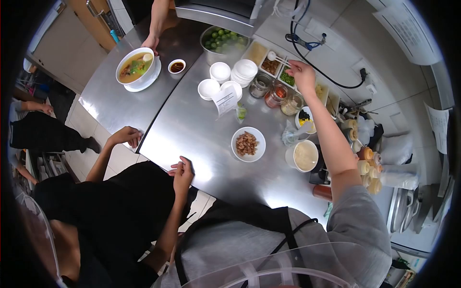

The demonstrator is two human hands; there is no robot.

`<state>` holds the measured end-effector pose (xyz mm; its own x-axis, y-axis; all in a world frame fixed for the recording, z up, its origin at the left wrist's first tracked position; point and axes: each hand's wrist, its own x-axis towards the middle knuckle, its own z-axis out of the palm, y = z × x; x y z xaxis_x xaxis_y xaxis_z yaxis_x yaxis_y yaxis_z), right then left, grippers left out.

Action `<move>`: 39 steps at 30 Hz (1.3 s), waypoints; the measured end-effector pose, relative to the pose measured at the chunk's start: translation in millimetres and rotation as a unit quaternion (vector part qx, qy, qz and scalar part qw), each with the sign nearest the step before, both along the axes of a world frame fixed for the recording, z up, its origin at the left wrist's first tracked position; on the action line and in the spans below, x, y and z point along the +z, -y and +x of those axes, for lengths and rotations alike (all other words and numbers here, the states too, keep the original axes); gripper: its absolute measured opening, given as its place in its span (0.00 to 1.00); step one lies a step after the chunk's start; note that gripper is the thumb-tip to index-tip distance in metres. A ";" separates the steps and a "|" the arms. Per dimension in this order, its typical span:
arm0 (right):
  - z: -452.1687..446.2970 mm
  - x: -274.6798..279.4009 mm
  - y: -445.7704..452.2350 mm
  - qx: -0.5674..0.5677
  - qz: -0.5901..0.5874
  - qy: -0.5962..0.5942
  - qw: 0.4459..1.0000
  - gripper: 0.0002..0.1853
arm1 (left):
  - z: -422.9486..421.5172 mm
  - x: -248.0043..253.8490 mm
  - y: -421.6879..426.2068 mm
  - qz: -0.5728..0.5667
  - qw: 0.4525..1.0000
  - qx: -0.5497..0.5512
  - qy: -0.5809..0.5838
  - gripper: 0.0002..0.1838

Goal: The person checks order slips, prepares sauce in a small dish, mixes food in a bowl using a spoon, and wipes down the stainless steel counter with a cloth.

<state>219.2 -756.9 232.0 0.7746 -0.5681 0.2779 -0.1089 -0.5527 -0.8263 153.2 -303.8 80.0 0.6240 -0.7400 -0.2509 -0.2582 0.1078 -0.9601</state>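
My right hand point(302, 77) reaches over the row of topping trays, its fingers closed at the handle end of a white spoon point(272, 56). The spoon lies over a tray of brown bits point(270, 66), beside a tray of chopped green onion point(287, 78). Below my right forearm are a glass jar of red seasoning point(276, 95) and a white bowl with black and yellow toppings point(306, 117). In front of me on the steel table stands a white bowl of browned meat pieces point(248, 144). My left hand is out of view.
A co-worker in black stands at my left, both hands point(181, 174) near the table edge. Another person's hand point(151, 43) touches a soup bowl point(135, 67). Stacked white dishes point(244, 70), a receipt point(224, 102), a pot of limes point(221, 41) and a cream-coloured tub point(302, 156) occupy the table.
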 end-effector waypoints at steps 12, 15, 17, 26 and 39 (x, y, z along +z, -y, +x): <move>55.9 9.1 -38.8 0.099 -0.309 0.018 0.946 0.07 | -4.5 15.3 8.9 0.039 0.998 0.024 0.036 0.14; 102.8 2.3 -89.8 0.266 -0.205 -0.005 0.942 0.07 | -4.5 14.3 11.5 0.019 0.999 0.040 0.023 0.14; 131.6 -0.7 -127.7 0.311 -0.153 -0.004 0.938 0.07 | -3.7 18.8 14.2 0.073 0.995 0.032 0.053 0.14; 254.4 -95.9 -180.3 0.281 -0.290 -0.153 0.902 0.10 | 0.5 11.3 9.2 0.077 0.996 0.044 0.005 0.13; 315.2 -121.5 -205.8 0.263 -0.188 -0.199 0.925 0.07 | 5.8 28.9 11.8 0.086 0.996 0.025 -0.018 0.13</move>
<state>534.4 -551.1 110.4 0.9999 -0.0038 0.0131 0.0035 -0.8554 -0.5180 159.0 -315.6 108.9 0.6465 -0.6528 -0.3949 -0.3017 0.2566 -0.9182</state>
